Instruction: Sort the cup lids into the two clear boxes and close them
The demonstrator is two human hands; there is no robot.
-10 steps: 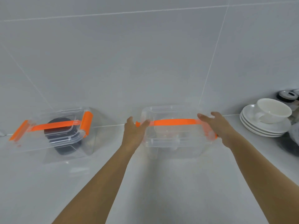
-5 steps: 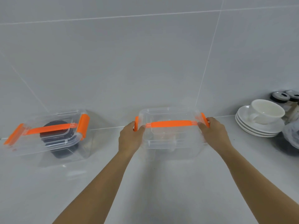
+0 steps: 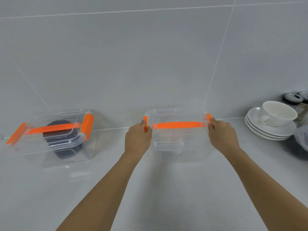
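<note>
A clear box (image 3: 176, 142) with an orange handle stands against the wall in the middle, its lid on. My left hand (image 3: 137, 139) grips its left end, fingers wrapped over the orange latch (image 3: 145, 123). My right hand (image 3: 222, 135) holds the right end at the other orange latch (image 3: 208, 116). Pale contents show faintly inside. A second clear box (image 3: 55, 139) sits to the left with a lid on top and a stack of black cup lids (image 3: 62, 142) inside; its orange side latches stick out.
White saucers (image 3: 266, 130) stacked with a white cup (image 3: 278, 114) on them stand at the right. Behind them are dark jar tops (image 3: 293, 98), and a dark bag-like thing (image 3: 301, 145) lies at the right edge. A tiled wall rises right behind the boxes.
Both hands have closed in on the ends of the middle box, and its orange side latches have swung from sticking outward to lying against the box sides.
</note>
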